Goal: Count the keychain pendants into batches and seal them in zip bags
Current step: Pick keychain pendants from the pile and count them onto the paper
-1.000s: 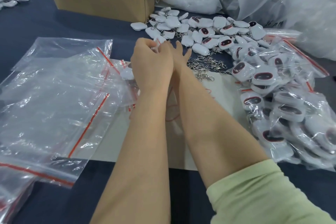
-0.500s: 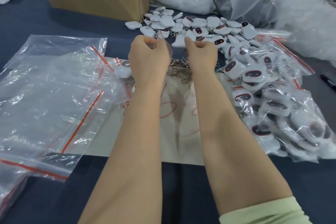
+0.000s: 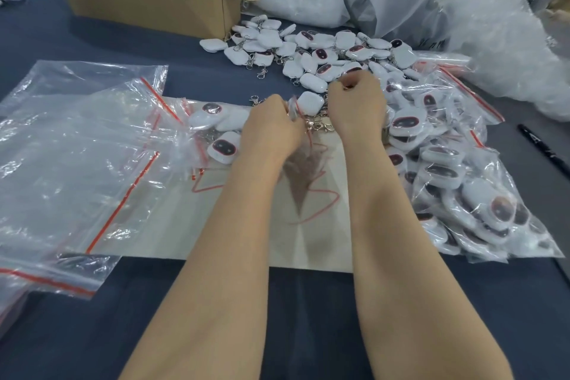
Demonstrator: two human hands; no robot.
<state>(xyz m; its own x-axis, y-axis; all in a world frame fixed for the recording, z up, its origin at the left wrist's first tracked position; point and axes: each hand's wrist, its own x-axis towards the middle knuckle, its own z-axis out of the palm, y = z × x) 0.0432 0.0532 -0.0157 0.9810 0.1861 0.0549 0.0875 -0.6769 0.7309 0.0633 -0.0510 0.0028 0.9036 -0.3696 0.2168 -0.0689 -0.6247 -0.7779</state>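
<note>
Left hand [image 3: 271,129] and right hand [image 3: 354,108], fingers curled, pinch the zip bag [image 3: 303,136] mouth over the paper sheet [image 3: 216,225], centre of the table [image 3: 308,302]. Pendant [image 3: 310,103] sits at the mouth: shake it down, then press the mouth shut end to end.

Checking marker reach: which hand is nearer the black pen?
Right. The right hand is left of the black pen, with filled bags between; the left hand lies even farther left.

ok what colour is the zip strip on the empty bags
Red. The head view shows the strip on the empty bags at left.
</note>
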